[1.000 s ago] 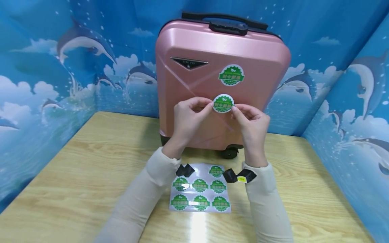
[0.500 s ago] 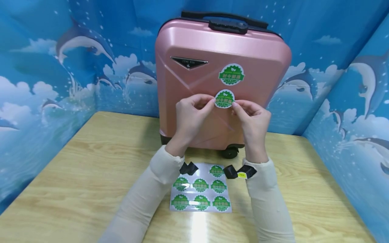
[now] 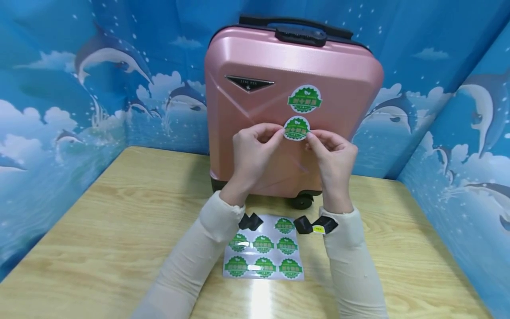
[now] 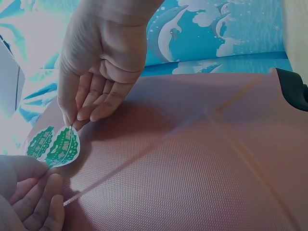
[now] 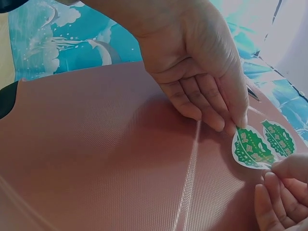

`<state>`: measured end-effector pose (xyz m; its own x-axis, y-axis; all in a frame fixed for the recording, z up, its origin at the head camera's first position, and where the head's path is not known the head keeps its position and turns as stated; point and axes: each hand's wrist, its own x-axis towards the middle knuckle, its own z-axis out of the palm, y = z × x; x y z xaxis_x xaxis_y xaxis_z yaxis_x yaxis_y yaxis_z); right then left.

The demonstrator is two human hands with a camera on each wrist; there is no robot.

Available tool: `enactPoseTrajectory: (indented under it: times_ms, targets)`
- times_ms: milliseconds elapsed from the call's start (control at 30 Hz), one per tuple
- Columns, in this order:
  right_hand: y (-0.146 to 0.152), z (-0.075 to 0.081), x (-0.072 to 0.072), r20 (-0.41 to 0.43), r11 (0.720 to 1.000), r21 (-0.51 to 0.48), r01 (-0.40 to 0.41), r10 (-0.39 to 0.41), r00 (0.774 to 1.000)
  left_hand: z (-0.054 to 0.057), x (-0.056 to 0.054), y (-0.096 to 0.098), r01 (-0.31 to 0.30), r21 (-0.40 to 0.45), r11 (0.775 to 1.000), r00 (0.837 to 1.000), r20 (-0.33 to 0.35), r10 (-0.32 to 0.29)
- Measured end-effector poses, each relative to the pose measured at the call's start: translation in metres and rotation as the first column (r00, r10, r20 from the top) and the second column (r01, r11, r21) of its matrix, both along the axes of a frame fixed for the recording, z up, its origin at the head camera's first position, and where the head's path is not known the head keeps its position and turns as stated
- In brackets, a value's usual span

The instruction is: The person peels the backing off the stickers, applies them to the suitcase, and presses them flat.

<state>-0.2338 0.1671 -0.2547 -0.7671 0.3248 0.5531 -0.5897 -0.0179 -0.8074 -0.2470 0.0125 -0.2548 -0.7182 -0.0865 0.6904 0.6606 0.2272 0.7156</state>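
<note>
A round green-and-white sticker is held upright by its edges in front of the pink suitcase. My left hand pinches its left edge between thumb and index finger. My right hand pinches the lower right edge. Another such sticker lies on the suitcase's front, just above the held one. In the left wrist view, the held sticker bends slightly, with my left hand at the lower left. My right hand is partly cut off in the right wrist view. Whether the held sticker touches the suitcase, I cannot tell.
A sticker sheet with several green round stickers lies on the wooden table under my forearms. The suitcase stands against a dolphin-printed curtain; it has a black top handle, a triangular badge and a black wheel.
Both hands have moved up and slightly right with the held sticker, bringing it closer beneath the sticker on the suitcase. Both still pinch it.
</note>
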Motion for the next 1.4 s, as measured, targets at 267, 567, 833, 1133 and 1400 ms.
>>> enactPoseTrajectory:
  times_ms: [267,567,833,1133,1400]
  targets:
    - [-0.0005,0.0006,-0.0004,-0.014,1.0,-0.011,-0.002,0.002,1.0,0.0006,-0.0006,0.0006,0.0,-0.01,1.0,1.0,-0.003,0.0]
    - [-0.0015,-0.0009,-0.0007,-0.02,1.0,-0.023,-0.003,0.003,1.0,0.0001,0.0002,0.0017,-0.02,-0.032,0.999,1.0,0.005,0.02]
    - [-0.0028,-0.0011,-0.0022,-0.04,0.999,-0.033,0.015,-0.016,0.999,0.0013,-0.0005,0.0032,-0.047,-0.05,0.998,0.999,-0.012,0.046]
    - [-0.0043,0.0,-0.0029,-0.028,0.999,-0.042,0.028,-0.029,0.999,0.0039,-0.0009,0.0053,-0.088,-0.051,0.995,0.996,-0.001,0.088]
    - [-0.0044,0.0007,-0.0039,-0.003,0.998,-0.053,0.021,-0.022,1.0,0.0051,-0.0005,0.0057,-0.092,-0.038,0.995,0.995,0.019,0.093]
